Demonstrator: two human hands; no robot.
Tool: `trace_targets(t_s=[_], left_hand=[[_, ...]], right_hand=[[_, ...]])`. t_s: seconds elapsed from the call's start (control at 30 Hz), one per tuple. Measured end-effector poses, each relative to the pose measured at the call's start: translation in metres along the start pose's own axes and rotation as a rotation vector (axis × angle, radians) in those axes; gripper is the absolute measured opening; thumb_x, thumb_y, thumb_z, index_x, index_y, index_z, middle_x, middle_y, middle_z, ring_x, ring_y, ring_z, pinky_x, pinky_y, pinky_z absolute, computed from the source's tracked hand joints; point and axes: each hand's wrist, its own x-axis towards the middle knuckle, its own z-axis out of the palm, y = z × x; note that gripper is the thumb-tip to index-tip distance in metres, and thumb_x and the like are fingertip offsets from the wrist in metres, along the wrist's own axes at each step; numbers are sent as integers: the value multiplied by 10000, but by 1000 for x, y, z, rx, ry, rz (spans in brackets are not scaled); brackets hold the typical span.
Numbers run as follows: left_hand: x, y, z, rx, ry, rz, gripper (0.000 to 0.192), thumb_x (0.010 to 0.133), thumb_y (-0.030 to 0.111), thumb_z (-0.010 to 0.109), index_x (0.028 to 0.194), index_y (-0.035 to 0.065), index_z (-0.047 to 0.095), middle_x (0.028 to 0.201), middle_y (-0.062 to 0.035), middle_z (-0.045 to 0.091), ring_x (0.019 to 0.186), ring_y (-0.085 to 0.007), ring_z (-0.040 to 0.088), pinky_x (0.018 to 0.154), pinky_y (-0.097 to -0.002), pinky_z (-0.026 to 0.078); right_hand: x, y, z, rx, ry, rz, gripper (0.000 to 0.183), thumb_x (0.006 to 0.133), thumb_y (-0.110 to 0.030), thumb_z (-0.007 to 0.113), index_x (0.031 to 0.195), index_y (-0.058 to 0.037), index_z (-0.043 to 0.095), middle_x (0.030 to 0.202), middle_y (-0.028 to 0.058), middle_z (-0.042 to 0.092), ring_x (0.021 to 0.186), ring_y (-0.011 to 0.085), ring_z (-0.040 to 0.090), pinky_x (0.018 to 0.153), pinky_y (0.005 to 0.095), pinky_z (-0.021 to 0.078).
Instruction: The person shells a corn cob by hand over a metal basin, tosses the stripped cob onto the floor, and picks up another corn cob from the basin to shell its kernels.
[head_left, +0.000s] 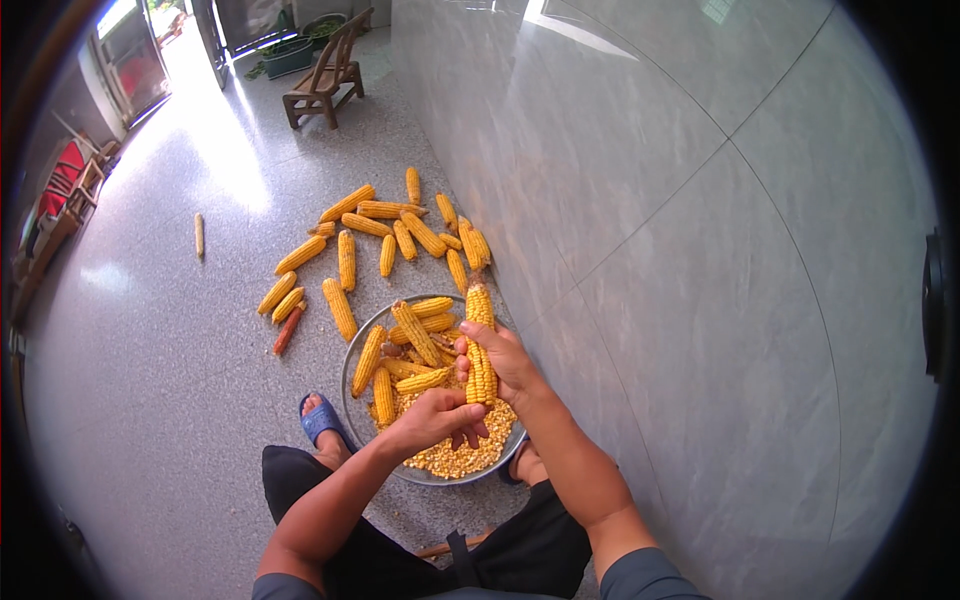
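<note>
My right hand grips a yellow ear of corn, held upright in view over a round metal-rimmed sieve. At the ear's lower end is my left hand, its thumb and index finger against the tip and the other fingers spread below. Kernels cover the ear as far as I can see; its far end is brown. Loose corn kernels lie in the near part of the sieve. Several whole ears are piled in its far part.
More ears of corn lie scattered on the speckled floor beyond the sieve. A reddish cob and a pale bare cob lie to the left. A tiled wall rises close on the right. Farther off stands a small wooden chair.
</note>
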Motion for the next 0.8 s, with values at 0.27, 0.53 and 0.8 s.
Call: trace_targets(t_s=[0.27, 0.53, 0.8], left_hand=[[4, 8, 7, 72, 227, -14, 371, 889, 341, 656, 982, -15, 607, 772, -66, 670, 647, -133, 653, 528, -222, 490], [5, 1, 2, 130, 127, -10, 299, 926, 274, 617, 978, -20, 593, 835, -83, 671, 707, -144, 668, 592, -259, 546], [5, 2, 9, -117, 121, 34, 331, 932, 302, 602, 1041, -9, 580, 903, -97, 671, 780, -150, 671, 651, -268, 544]], right_hand=[[7, 10, -1, -125, 93, -179, 260, 886, -217, 651, 980, -50, 474, 730, 35, 541, 542, 118, 575, 455, 283, 529], [2, 5, 3, -226, 91, -182, 300, 885, -231, 654, 1017, -36, 468, 758, 41, 531, 544, 121, 578, 445, 275, 530], [2, 2, -1, -182, 120, -191, 294, 894, -217, 634, 1044, -28, 465, 796, 65, 548, 571, 140, 596, 479, 274, 539]])
